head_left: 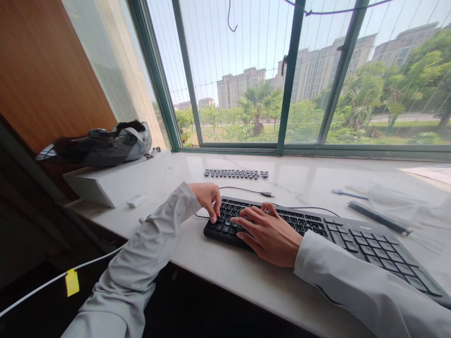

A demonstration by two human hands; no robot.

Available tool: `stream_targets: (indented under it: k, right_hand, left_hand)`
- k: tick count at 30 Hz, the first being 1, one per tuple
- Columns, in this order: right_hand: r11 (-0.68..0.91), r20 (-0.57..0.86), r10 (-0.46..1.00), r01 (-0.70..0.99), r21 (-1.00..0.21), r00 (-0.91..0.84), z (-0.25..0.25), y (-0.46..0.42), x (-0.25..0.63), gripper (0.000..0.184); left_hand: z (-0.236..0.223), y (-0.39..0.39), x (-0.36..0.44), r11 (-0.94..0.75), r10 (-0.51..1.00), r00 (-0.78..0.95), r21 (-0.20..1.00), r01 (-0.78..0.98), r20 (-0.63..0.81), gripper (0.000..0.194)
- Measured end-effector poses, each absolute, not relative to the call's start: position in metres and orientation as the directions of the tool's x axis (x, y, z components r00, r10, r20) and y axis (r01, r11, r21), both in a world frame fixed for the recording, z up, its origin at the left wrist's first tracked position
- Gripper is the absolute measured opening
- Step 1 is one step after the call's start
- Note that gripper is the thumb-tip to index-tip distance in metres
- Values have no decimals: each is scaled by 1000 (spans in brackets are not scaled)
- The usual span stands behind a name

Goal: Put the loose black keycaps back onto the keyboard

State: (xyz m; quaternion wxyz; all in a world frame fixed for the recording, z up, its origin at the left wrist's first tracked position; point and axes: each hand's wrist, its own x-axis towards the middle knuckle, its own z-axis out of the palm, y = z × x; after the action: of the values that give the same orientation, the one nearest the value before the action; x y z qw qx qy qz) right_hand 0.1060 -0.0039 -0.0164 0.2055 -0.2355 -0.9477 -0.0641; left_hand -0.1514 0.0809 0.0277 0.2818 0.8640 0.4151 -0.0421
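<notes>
A black keyboard point(333, 231) lies at a slant on the white sill, many of its key sockets bare and a few keycaps point(225, 229) seated at its left end. My left hand point(208, 196) is closed in a pinch on a keycap at the keyboard's left edge; the fingers hide most of it. Resting over the keyboard's left half is my right hand point(268, 234), open with fingers apart, touching the keys. Loose keycaps point(236, 173) sit in rows behind the keyboard. A USB cable point(266, 194) runs along the keyboard's back side.
At the left a white box point(116, 180) carries a dark helmet-like object point(105, 143), with a small white item point(136, 200) beside it. To the right lie a blue-handled brush point(348, 193), a dark bundle of thin rods point(378, 217) and clear plastic point(398, 202). Windows stand behind.
</notes>
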Motion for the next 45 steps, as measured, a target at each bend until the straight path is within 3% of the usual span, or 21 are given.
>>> stream_targets:
  k: [11,29,45]
  right_hand:
    - [882,398,412,468,52,-820,-9,-2,85,36]
    - [882,396,423,471,28,-815,-15,2,85,39]
    - [886,404,423,463,3,-811,-15,1,85,37]
  left_hand:
    - [23,86,-150,-477,655,693,545,689,-303,33]
    - [35,78,-157,-519,684,677,470,714,-272,38]
    - [34,79,-156,-561,643,721,483,673,-258,39]
